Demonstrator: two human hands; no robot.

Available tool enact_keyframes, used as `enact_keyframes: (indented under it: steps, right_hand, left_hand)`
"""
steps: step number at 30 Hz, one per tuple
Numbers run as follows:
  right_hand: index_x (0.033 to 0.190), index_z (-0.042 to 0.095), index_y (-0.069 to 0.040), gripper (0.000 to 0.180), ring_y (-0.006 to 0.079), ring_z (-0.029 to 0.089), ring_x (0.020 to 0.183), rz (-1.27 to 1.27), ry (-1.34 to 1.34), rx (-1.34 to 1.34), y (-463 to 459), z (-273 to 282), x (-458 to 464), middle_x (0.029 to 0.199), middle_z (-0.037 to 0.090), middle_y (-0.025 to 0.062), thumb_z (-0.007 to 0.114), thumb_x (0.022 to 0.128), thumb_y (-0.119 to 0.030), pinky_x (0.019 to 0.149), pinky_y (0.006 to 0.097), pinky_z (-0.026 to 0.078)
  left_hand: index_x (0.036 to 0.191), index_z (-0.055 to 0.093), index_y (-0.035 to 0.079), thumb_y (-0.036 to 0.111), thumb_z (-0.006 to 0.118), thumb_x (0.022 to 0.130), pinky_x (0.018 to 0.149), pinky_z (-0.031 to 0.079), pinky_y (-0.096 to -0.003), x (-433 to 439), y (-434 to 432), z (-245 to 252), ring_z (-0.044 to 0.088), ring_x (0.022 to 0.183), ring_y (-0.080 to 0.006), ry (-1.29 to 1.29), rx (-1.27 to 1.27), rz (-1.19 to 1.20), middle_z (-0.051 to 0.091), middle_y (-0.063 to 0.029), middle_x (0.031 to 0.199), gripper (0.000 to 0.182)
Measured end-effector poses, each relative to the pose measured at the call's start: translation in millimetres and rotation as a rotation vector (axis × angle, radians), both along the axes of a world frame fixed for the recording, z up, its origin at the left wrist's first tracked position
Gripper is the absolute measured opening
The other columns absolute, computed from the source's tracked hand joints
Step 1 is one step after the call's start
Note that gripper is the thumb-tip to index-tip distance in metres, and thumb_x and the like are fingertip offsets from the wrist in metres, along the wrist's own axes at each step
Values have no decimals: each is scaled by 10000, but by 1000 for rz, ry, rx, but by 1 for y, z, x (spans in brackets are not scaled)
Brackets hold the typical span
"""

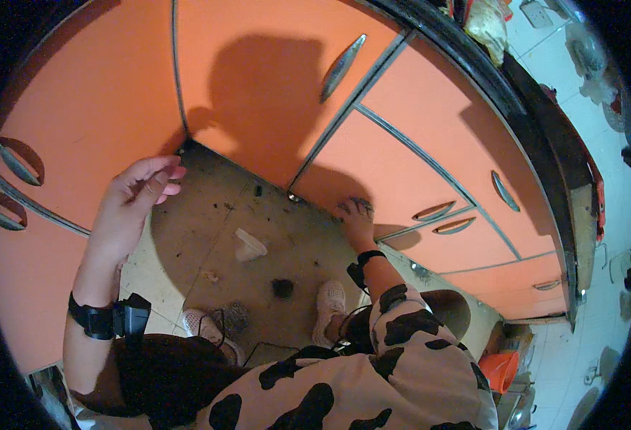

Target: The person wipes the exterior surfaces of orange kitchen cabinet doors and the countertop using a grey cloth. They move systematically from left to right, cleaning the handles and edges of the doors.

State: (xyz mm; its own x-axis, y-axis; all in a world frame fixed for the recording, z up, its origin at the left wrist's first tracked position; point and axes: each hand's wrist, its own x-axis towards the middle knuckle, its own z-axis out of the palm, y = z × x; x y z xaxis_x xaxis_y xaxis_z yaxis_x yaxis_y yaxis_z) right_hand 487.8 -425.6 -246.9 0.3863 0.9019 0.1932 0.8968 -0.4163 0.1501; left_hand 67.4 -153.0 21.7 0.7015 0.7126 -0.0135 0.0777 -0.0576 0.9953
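My left hand [142,185] is raised in front of the orange cabinet door [100,97] at the left, fingers slightly curled and apart, with nothing seen in them. Low by the bottom of the orange cabinet drawer [380,166] is my right hand [356,210], where dark marks or something dark shows at the fingers; whether it holds anything is unclear. On the tiled floor between the hands lies a translucent plastic piece [250,245]. Dark debris [282,288] and small specks are scattered around it. Both wrists wear black straps.
Metal handles [343,69] stick out from the cabinet fronts. A dark countertop edge [476,59] curves along the upper right. My shoes [330,306] stand on the floor below the hands. An orange-red bucket [500,371] is at the lower right.
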Motion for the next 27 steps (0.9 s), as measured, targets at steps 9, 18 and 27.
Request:
enact_keyframes:
  steps: [9,18,27]
  right_hand:
    - [1124,658,-177,334,375,443,1164,-16,-339,706,26,93,0,1242,531,111,676,794,-129,943,514,399]
    - [1043,660,-217,323,354,463,1040,123,-291,732,132,194,-29,1232,531,89,701,733,-137,843,511,400]
    - [1096,664,-228,252,295,519,1098,161,-273,251,76,45,-16,1263,539,35,570,862,-224,898,525,411]
  left_hand:
    - [1257,590,-2,129,512,1026,989,472,-321,6,-13,17,605,1115,-186,-112,60,-90,670,-105,1176,277]
    - [1250,603,1,153,514,1031,903,481,-284,5,-16,17,614,1015,-137,-46,97,-47,682,-82,1135,280]
    - [1279,599,23,157,511,1031,860,486,-274,3,-7,4,619,980,-122,37,84,-27,692,-58,1125,296]
